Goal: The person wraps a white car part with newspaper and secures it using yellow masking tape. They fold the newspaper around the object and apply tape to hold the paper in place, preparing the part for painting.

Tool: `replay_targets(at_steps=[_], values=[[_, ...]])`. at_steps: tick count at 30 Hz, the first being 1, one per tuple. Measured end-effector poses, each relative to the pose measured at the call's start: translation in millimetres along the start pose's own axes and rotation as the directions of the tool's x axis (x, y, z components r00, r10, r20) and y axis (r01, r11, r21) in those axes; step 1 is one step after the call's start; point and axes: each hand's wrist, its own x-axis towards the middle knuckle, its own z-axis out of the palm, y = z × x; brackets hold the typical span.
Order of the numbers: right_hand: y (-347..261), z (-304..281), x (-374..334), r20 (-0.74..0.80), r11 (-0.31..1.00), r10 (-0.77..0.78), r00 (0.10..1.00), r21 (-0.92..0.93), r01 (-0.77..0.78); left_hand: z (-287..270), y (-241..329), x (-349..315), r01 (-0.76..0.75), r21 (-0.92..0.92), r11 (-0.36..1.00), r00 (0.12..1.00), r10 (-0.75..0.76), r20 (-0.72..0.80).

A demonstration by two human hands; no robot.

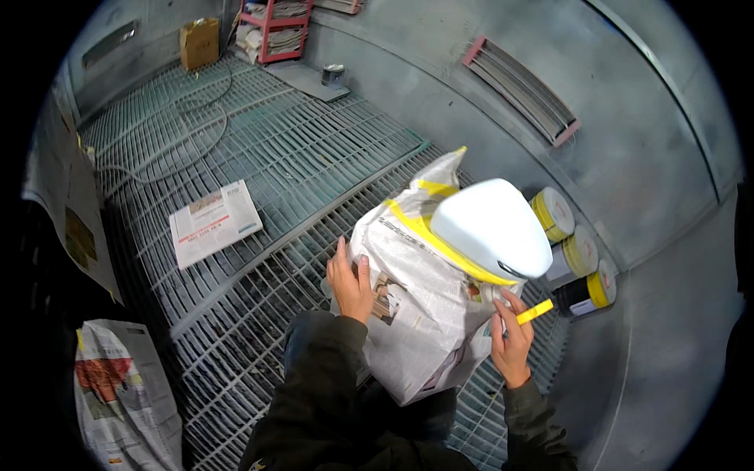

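In front of me stands a glossy white rounded shell (495, 224), like a car's side mirror cover. Newspaper (424, 314) wraps its lower part, and yellow masking tape (440, 242) runs along the edge where paper meets shell. My left hand (351, 286) rests against the left side of the paper with its fingers stretched and apart. At the lower right of the wrapping, my right hand (512, 337) has its fingers closed on a piece of yellow tape (536, 312), seen edge-on; whether it is a roll or a strip I cannot tell.
A folded newspaper (216, 222) lies on the metal floor grating (259, 149). Several paint buckets (581, 251) line the wall at right. Another paper-wrapped item (126, 392) is at lower left. Farther back are a red rack (271, 31), a cardboard box (199, 43), a can (333, 75) and a hose (224, 125).
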Motion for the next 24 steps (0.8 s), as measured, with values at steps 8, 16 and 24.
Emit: replay_targets(at_steps=[8, 16, 24], values=[[-16, 6, 16, 0.118, 0.978, 0.195, 0.974, -0.102, -0.184, -11, -40, 34, 0.41, -0.576, 0.707, 0.912, -0.299, 0.282], [-49, 33, 60, 0.19, 0.977, 0.149, 0.97, -0.179, -0.115, 13, -27, 21, 0.388, -0.412, 0.825, 0.922, -0.352, 0.163], [-86, 74, 80, 0.326, 0.986, 0.031, 0.945, -0.167, 0.025, 36, -34, 8, 0.269, -0.358, 0.894, 0.959, -0.284, 0.011]])
